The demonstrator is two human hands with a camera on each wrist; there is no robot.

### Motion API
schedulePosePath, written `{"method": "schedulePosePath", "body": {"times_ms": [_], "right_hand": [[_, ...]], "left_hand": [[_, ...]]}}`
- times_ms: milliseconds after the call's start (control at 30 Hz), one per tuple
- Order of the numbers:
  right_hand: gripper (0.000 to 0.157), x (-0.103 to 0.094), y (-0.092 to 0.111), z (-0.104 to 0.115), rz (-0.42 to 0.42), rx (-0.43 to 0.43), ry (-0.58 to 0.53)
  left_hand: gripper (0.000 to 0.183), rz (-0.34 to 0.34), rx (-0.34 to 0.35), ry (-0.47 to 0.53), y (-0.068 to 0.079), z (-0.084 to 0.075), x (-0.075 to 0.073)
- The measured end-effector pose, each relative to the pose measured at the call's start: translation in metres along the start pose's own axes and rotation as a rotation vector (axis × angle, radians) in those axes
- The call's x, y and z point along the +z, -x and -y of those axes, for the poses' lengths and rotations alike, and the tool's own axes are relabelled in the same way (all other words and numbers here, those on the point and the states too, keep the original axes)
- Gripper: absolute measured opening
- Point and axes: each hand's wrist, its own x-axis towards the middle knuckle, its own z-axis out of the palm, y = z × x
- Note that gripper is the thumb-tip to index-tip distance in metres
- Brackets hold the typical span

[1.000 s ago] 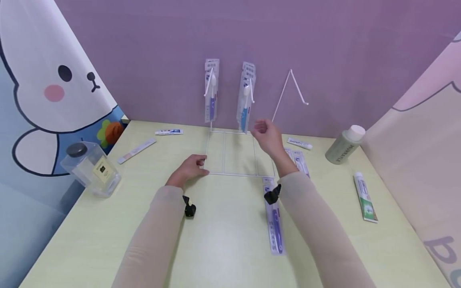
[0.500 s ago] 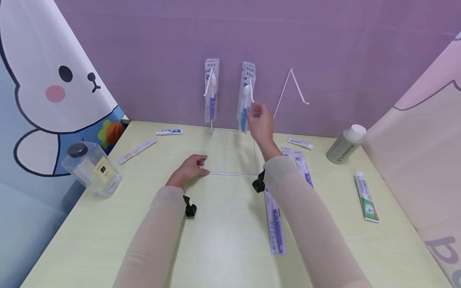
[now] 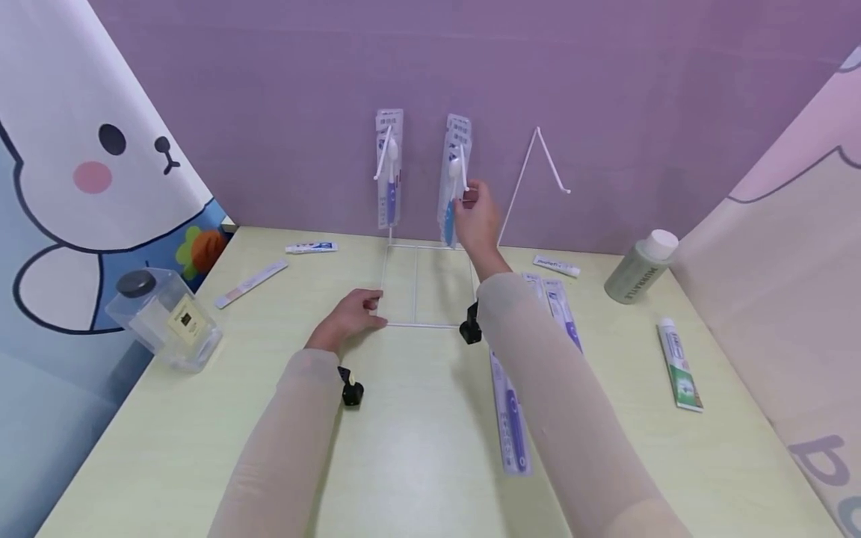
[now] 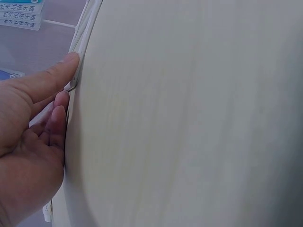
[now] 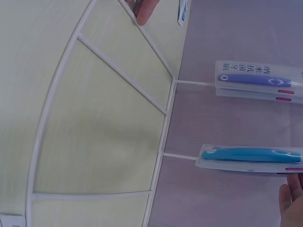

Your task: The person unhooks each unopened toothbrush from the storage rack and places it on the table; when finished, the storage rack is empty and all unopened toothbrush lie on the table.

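A white wire rack (image 3: 415, 284) stands against the purple backdrop, its flat base on the table. My left hand (image 3: 350, 317) holds the base's front left corner; the left wrist view has thumb and fingers (image 4: 58, 118) around the white wire (image 4: 87, 35). Packaged toothbrushes with a blue handle (image 3: 449, 218) hang on the middle hook. Beside them is my right hand (image 3: 479, 224), fingers bent, fingertips right at the package's right edge. In the right wrist view the right fingers (image 5: 294, 187) meet the blue toothbrush package (image 5: 246, 155). Purple-handled packaged toothbrushes (image 3: 392, 198) hang on the left hook.
The right hook (image 3: 551, 158) is bare. Packaged toothbrushes (image 3: 514, 430) lie near the right forearm. A green bottle (image 3: 639, 269), a toothpaste tube (image 3: 679, 366) and a small tube (image 3: 556, 266) sit right; a clear bottle (image 3: 168, 321), narrow packet (image 3: 252, 284) and small tube (image 3: 312, 247) left.
My right hand has moved up and left from beside the rack to the edge of the blue toothbrush package on the middle hook. The left hand stays at the rack's corner.
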Motion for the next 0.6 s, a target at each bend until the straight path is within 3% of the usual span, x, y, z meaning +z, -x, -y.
{"method": "schedulePosePath", "body": {"times_ms": [133, 400, 600], "right_hand": [[0.033, 0.001, -0.001, 0.0, 0.009, 0.006, 0.001], [0.028, 0.001, -0.001, 0.003, -0.025, -0.067, 0.015], [0.029, -0.009, 0.001, -0.001, -0.007, -0.076, 0.004]], "left_hand": [[0.067, 0.005, 0.004, -0.002, -0.001, 0.0, 0.0], [0.066, 0.003, 0.013, -0.009, -0.002, -0.002, -0.001], [0.065, 0.006, -0.004, 0.004, -0.003, 0.0, -0.001]]}}
